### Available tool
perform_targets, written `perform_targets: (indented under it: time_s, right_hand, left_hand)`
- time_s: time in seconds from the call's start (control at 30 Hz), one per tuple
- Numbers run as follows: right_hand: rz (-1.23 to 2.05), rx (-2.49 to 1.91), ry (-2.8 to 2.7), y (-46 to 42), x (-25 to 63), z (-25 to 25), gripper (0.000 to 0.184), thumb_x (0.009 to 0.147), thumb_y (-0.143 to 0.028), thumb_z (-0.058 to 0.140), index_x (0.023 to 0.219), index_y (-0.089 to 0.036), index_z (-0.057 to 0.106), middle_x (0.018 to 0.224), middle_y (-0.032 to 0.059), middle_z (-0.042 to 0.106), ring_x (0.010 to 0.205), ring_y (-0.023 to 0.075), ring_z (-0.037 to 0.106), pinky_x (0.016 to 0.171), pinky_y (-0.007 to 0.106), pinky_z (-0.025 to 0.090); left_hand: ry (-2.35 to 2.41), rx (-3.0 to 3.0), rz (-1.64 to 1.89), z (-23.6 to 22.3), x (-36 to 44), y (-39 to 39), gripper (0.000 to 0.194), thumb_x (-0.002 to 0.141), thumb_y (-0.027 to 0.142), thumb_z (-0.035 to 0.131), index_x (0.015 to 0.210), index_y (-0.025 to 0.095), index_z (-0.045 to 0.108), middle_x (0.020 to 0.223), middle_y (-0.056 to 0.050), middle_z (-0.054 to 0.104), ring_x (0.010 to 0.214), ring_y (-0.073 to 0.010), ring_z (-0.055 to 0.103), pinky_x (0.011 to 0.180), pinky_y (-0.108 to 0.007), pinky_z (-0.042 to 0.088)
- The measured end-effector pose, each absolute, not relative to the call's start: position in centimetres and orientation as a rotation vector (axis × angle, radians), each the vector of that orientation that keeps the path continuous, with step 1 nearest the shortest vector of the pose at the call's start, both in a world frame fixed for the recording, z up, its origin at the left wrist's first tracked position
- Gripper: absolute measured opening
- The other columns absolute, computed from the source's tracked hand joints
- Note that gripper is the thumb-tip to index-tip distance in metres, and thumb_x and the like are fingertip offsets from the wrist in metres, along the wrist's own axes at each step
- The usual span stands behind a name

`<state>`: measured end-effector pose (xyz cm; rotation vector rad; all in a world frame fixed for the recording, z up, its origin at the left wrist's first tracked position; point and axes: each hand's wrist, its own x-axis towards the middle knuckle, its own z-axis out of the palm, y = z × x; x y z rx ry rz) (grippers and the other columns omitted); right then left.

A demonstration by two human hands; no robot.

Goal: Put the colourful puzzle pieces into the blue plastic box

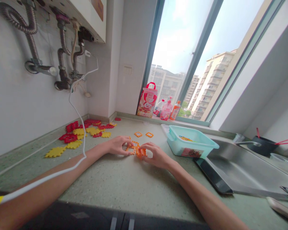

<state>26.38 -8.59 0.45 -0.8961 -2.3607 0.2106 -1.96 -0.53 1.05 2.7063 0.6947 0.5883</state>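
Note:
My left hand (pixel 120 145) is closed on the left side of some joined orange interlocking tiles (pixel 134 147) with toothed edges, just over the counter. From the right, my right hand (pixel 155 155) pinches another orange tile (pixel 141 153) of the same group; its fingers partly hide it. Whether the two pieces are fully locked together I cannot tell. Behind my hands, two loose orange tiles (pixel 149 134) lie flat. Red tiles (pixel 69 138) and yellow tiles (pixel 55 152) lie in a spread pile left of my left forearm.
A turquoise plastic basin (pixel 192 142) with colourful pieces stands right of my hands, beside the steel sink (pixel 249 169). A dark flat device (pixel 213 175) lies at the sink's edge. One white cable (pixel 74 103) hangs across my left forearm. Bottles (pixel 166 110) line the windowsill.

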Motion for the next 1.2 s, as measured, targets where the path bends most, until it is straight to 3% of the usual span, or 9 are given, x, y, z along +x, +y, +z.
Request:
perform_targets:
  time_s: [0.17, 0.3, 0.53, 0.67, 0.87, 1.07, 1.2]
  right_hand:
    - [0.332, -0.956, -2.424, -8.7, 26.0, 0.0, 0.031, 0.089, -0.022, 0.074, 0.120, -0.027, 0.074, 0.119, 0.0069, 0.074, 0.112, 0.0228, 0.069, 0.104, 0.039, 0.052]
    - [0.345, -0.967, -2.413, -8.8, 25.9, 0.2, 0.033, 0.089, -0.022, 0.074, 0.122, -0.027, 0.073, 0.130, 0.0087, 0.070, 0.121, 0.0246, 0.066, 0.109, 0.041, 0.050]
    - [0.325, -1.015, -2.395, -8.9, 25.6, 0.4, 0.028, 0.087, -0.022, 0.076, 0.115, -0.028, 0.076, 0.117, 0.0062, 0.076, 0.109, 0.0232, 0.070, 0.103, 0.038, 0.053]
    - [0.257, -1.006, -2.426, -9.1, 25.9, 0.6, 0.028, 0.086, -0.021, 0.078, 0.112, -0.030, 0.078, 0.112, 0.0043, 0.076, 0.104, 0.0218, 0.072, 0.100, 0.036, 0.054]
    - [-0.057, -0.947, -2.391, -9.0, 27.5, 2.5, 0.029, 0.089, -0.025, 0.075, 0.118, -0.032, 0.077, 0.121, 0.0060, 0.073, 0.109, 0.0249, 0.068, 0.102, 0.041, 0.054]
    - [-0.582, -1.260, -1.923, -9.4, 32.1, 6.4, 0.030, 0.095, -0.031, 0.068, 0.123, -0.028, 0.076, 0.129, 0.0111, 0.069, 0.117, 0.0328, 0.062, 0.105, 0.049, 0.051]
    - [-0.821, -1.660, -1.545, -9.9, 35.6, 7.8, 0.033, 0.095, -0.037, 0.066, 0.122, -0.022, 0.076, 0.120, 0.0140, 0.072, 0.104, 0.0331, 0.067, 0.089, 0.045, 0.054]
  left_hand:
    - [0.683, 2.705, 0.594, 0.8, -2.0, -0.3, 0.043, 0.082, 0.053, 0.076, 0.115, 0.026, 0.077, 0.095, -0.002, 0.066, 0.078, -0.0177, 0.060, 0.073, -0.027, 0.048]
    - [0.693, 2.717, 0.579, 0.8, -2.0, -0.4, 0.042, 0.083, 0.052, 0.076, 0.116, 0.026, 0.077, 0.097, -0.003, 0.066, 0.079, -0.0182, 0.060, 0.073, -0.028, 0.048]
    - [0.643, 2.887, 0.665, 0.8, -2.2, 0.0, 0.047, 0.085, 0.053, 0.078, 0.123, 0.025, 0.075, 0.113, -0.008, 0.069, 0.109, -0.0276, 0.063, 0.100, -0.037, 0.047]
    - [0.728, 2.854, 0.693, 1.0, -2.8, 0.6, 0.040, 0.098, 0.051, 0.064, 0.128, 0.026, 0.072, 0.122, -0.008, 0.069, 0.118, -0.0276, 0.061, 0.107, -0.038, 0.044]
    - [0.759, 2.816, 0.643, 0.4, -3.4, 1.6, 0.039, 0.104, 0.052, 0.054, 0.127, 0.026, 0.073, 0.134, -0.009, 0.067, 0.125, -0.0277, 0.060, 0.109, -0.038, 0.044]
    - [0.827, 2.786, 0.583, 0.1, -3.2, 1.5, 0.048, 0.105, 0.057, 0.050, 0.133, 0.024, 0.069, 0.140, -0.010, 0.064, 0.131, -0.0279, 0.058, 0.113, -0.038, 0.041]
    - [0.847, 2.773, 0.562, 0.0, -3.1, 1.5, 0.053, 0.105, 0.061, 0.046, 0.134, 0.023, 0.069, 0.141, -0.011, 0.063, 0.131, -0.0276, 0.058, 0.114, -0.038, 0.040]
